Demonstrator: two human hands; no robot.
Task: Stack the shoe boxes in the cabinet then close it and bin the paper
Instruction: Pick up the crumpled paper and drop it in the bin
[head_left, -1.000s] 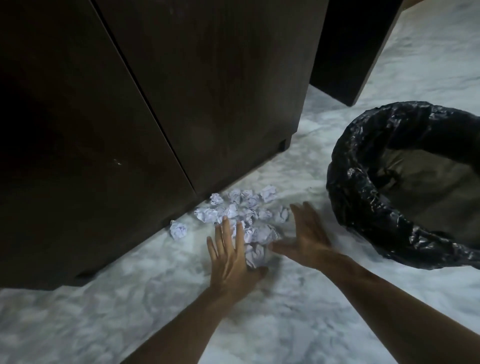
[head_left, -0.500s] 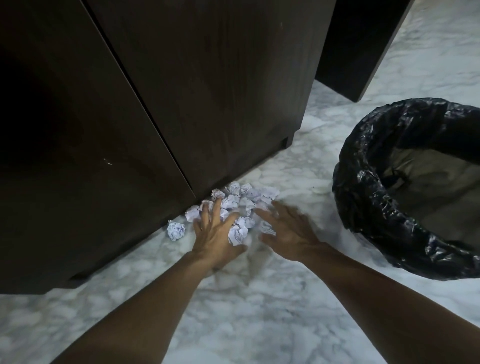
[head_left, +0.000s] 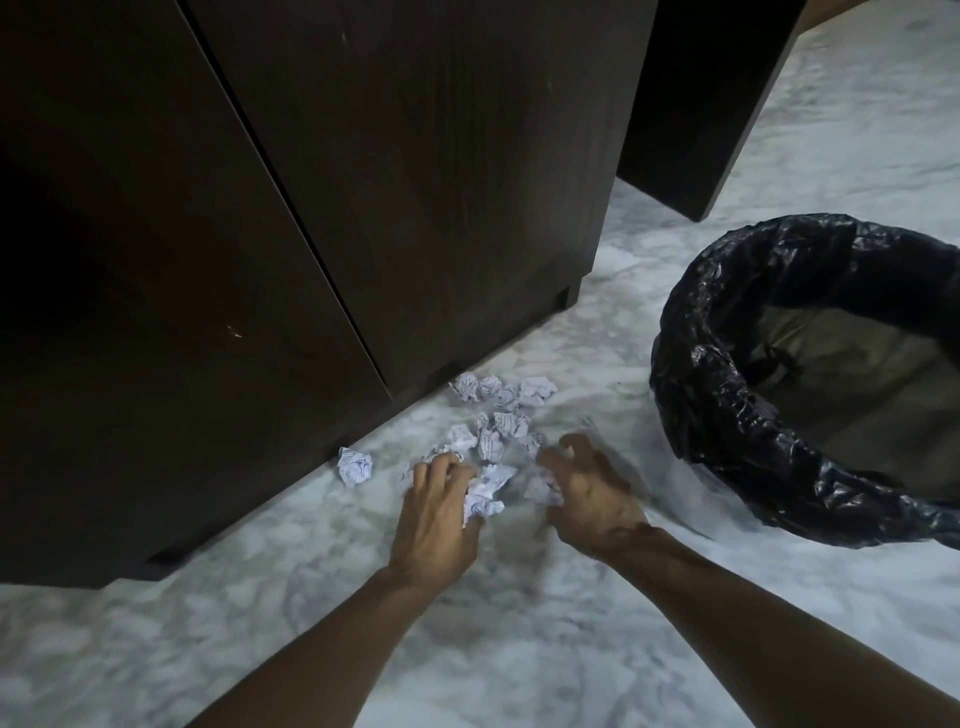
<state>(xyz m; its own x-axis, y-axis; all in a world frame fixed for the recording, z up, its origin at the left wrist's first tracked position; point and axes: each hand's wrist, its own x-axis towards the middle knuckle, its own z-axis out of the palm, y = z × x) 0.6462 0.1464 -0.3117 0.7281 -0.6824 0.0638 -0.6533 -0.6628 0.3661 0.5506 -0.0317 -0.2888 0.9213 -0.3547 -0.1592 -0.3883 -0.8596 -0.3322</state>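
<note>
Both hands pulled back toward viewer since prior frame, fingers now curled. Left hand (head_left: 436, 512) grips paper balls (head_left: 485, 496); right hand (head_left: 589, 491) blurred, clawed over one paper wad, grip unclear. Rest lie on floor (head_left: 467, 649) by closed cabinet (head_left: 415, 182). Bin (head_left: 727, 415) cut off at right.

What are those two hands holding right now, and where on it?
The left hand curls its fingers round crumpled paper balls, gripping their near side. The right hand is blurred; its hold cannot be told.

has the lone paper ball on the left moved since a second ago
No. The lone ball still lies by the cabinet base, left of the pile; only the camera shifted.
</note>
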